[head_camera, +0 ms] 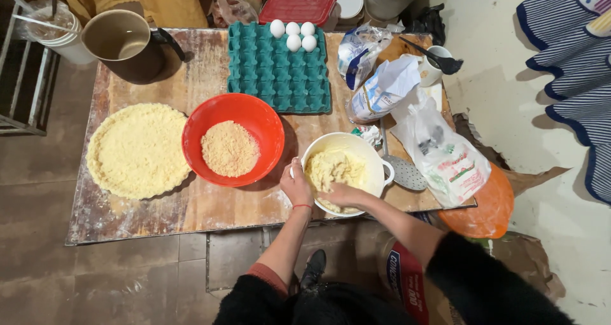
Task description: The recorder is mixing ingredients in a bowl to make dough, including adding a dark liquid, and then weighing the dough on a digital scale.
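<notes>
The left hand (296, 186) gripped the round white plastic bowl's (375, 163) rim, steadying it, while right-hand fingers (331, 194) dug into pale yellow dough (331, 167).

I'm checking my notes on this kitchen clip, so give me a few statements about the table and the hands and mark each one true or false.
1. The right hand is inside the white bowl, in the pale dough. True.
2. The left hand grips the red bowl. False: it holds the white bowl's rim, beside the red bowl.
3. The teal egg tray is full. False: only five white eggs sit at its far edge.
4. The red bowl holds tan crumbs. True.
5. A round crumb-covered crust lies left of the red bowl. True.
6. The brown pot stands on the egg tray. False: it stands on the table, at the far left corner.
</notes>
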